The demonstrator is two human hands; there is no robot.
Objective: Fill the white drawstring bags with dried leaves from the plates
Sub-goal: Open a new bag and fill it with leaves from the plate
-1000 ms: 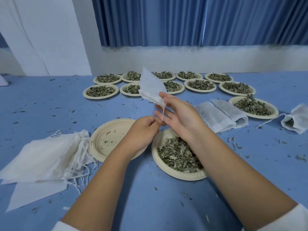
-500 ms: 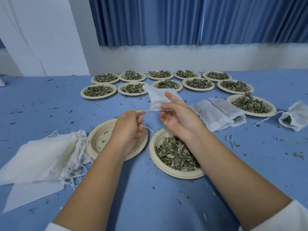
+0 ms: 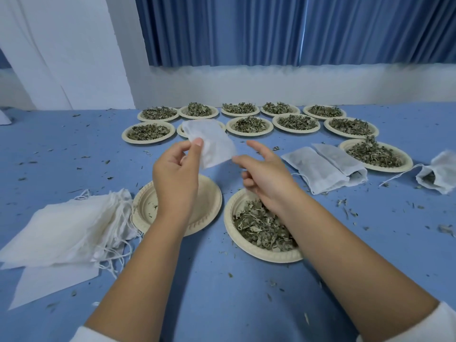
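Since half a second back the bag (image 3: 213,144) has passed from right hand to left and shifted left; the hands have drawn apart. Head view: left hand (image 3: 175,178) pinches the bag's upper edge between thumb and forefinger, other fingers curled under. Right hand (image 3: 267,177) has its thumb tip at the bag's near-right corner, forefinger straight out, remaining fingers curled; cannot tell whether it holds the cord. The bag hangs in the air above the gap between the empty plate (image 3: 209,206) and the near plate of leaves (image 3: 271,257). Judged: thin gauzy cloth, near weightless, limp, mouth collapses unless spread; best held at the hem by the mouth, both sides, clear of the cord. The leaves look brittle and light and would probably scatter. Left on the surface (image 3: 222,297) lies a stack of empty bags (image 3: 66,225) with tangled cords. Right lie two filled bags (image 3: 320,169), and far right a part-filled open bag (image 3: 438,174). Far rows of loaded plates (image 3: 249,125). Crumbs (image 3: 345,206) all over. Nothing blocks the reach to the near plate of leaves.
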